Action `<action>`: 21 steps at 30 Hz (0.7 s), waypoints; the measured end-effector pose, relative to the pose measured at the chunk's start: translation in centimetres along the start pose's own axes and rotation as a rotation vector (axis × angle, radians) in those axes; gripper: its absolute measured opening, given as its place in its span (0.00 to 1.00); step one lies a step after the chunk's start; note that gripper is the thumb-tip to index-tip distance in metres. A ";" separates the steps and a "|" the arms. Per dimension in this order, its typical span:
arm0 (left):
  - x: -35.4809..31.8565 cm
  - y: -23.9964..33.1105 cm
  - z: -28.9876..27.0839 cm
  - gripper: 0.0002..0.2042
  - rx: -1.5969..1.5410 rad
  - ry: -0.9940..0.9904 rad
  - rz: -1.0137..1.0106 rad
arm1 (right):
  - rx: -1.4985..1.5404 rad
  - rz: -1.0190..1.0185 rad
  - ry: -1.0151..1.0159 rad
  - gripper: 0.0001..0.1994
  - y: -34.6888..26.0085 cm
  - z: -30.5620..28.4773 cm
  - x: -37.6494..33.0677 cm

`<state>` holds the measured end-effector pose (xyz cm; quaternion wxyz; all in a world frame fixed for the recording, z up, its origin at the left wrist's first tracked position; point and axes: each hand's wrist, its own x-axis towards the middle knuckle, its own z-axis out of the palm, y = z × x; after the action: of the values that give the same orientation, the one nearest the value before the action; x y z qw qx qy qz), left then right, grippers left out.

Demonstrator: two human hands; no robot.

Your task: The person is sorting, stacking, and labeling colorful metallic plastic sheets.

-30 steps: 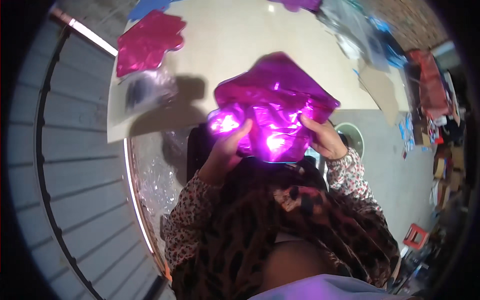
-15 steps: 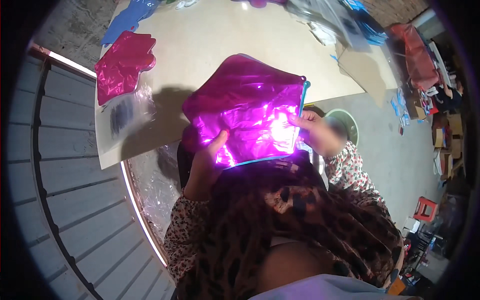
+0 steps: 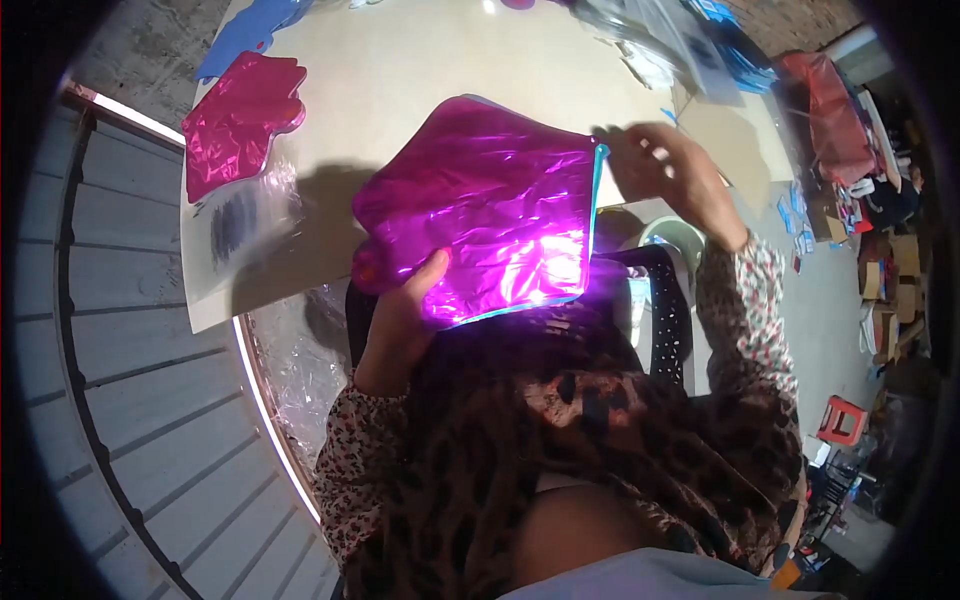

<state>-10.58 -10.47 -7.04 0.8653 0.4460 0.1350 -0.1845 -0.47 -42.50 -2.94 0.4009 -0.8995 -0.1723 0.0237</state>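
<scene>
I hold a flat magenta foil balloon [image 3: 490, 220] with a thin blue edge up in front of me, over the near edge of a beige table [image 3: 420, 70]. My left hand [image 3: 405, 310] grips its lower left part, thumb on the shiny face. My right hand [image 3: 665, 170] is raised at the balloon's upper right corner, fingertips pinching that corner. The foil is spread out and creased. Patterned sleeves cover both forearms.
A second magenta foil balloon [image 3: 240, 120] lies at the table's far left, with a blue foil piece [image 3: 250, 25] behind it and a clear plastic bag [image 3: 240, 220] in front. A black chair [image 3: 665, 310], a red stool [image 3: 840, 420] and floor clutter stand right. Grey slats [image 3: 120, 350] run along the left.
The balloon was crumpled between both hands, and now it is spread flat. My right hand has moved up and right to its corner, while my left has kept its grip low.
</scene>
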 end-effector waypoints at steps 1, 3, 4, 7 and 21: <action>0.0 0.1 0.1 0.16 0.001 0.002 0.001 | 0.001 -0.002 -0.001 0.13 -0.6 0.1 0.8; 0.3 0.4 0.6 0.16 -0.104 -0.001 -0.077 | -0.184 -0.246 -0.059 0.13 -2.3 0.4 2.7; 0.3 0.5 0.6 0.16 -0.153 0.002 -0.114 | -0.272 -0.372 -0.088 0.14 -2.5 0.5 3.3; 0.2 0.4 0.2 0.16 -0.142 0.001 -0.125 | -0.229 -0.316 -0.240 0.14 -1.2 0.8 4.5; 0.6 -2.5 -3.4 0.12 0.440 0.164 0.110 | -0.120 -0.034 -0.192 0.08 -2.2 -0.4 1.3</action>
<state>-11.38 -9.14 -10.98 0.7422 0.6439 0.1368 -0.1253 0.12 -40.95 -0.94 0.3282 -0.9124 -0.2264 0.0927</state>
